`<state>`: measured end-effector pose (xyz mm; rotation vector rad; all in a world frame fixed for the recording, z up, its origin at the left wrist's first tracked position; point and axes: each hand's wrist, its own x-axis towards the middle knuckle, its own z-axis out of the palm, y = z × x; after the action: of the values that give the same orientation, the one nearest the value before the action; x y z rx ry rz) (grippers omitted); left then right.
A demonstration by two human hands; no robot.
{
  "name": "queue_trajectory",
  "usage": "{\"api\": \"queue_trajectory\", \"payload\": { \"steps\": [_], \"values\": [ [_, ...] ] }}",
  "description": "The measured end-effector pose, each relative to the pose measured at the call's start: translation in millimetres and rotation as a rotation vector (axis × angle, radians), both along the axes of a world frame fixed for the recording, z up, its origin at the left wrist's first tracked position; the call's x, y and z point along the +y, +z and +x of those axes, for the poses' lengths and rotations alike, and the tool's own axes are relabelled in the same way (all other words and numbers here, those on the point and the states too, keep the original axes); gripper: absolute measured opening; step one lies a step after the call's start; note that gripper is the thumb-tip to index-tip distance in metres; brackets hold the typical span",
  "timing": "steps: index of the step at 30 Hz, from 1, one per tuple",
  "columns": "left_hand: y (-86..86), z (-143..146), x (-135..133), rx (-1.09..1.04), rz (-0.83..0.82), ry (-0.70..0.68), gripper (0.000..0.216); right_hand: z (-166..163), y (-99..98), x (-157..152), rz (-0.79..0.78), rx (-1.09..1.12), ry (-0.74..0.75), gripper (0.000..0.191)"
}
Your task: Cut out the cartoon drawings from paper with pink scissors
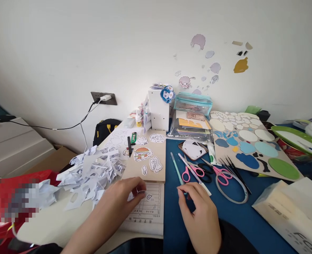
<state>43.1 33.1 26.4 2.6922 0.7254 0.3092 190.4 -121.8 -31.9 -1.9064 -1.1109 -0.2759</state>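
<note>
My left hand (121, 199) is closed over a printed form (145, 211), thumb and fingers around a small paper cutout (141, 192) that shows only in part. Right of it on the form lies a tiny drawn shape (149, 197). My right hand (201, 215) hovers over the blue table, thumb and forefinger pinched together; whatever may be between them is too small to make out. Just beyond that hand are a mint-green pen (176, 167) and pink-handled scissors (190, 173). Ahead, a beige board (158, 148) carries a hamburger cutout (142, 153) and several other paper cutouts.
A heap of white paper scraps (92, 176) covers the left side. On the right are a roll of tape (222, 197), black tweezers (237, 173), a board of coloured cutouts (267, 169) and a tissue pack (291, 211). A white box (158, 113) stands by the wall.
</note>
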Motion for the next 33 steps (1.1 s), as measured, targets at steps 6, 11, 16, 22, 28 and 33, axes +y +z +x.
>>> {"api": "queue_trajectory", "payload": {
  "steps": [6, 11, 16, 22, 28, 33],
  "values": [
    [-9.2, -19.4, 3.5, -0.377, -0.036, 0.134, 0.016, 16.4, -1.0, -17.2, 0.038, -0.029, -0.148, 0.03],
    [-35.4, -34.5, -1.3, -0.691, 0.287, 0.132, 0.008, 45.0, -4.8, -35.5, -0.088, -0.13, -0.258, 0.036],
    [-38.6, -35.5, -1.2, -0.816, 0.367, 0.004, 0.016, 72.2, 11.1, -20.0, -0.428, -0.235, -0.244, 0.009],
    [-38.4, -38.0, 0.8, -0.842, 0.36, -0.001, 0.014, 84.9, 29.2, 17.6, -0.786, -0.242, -0.234, 0.012],
    [-41.8, -37.5, 0.7, -0.828, 0.339, -0.012, 0.011, 79.3, 38.4, 27.6, -0.902, -0.216, -0.235, 0.015],
    [-42.9, -35.4, 2.0, -0.837, 0.335, 0.009, 0.011, 68.0, 52.2, 25.6, -0.876, -0.23, -0.289, 0.015]
  ]
}}
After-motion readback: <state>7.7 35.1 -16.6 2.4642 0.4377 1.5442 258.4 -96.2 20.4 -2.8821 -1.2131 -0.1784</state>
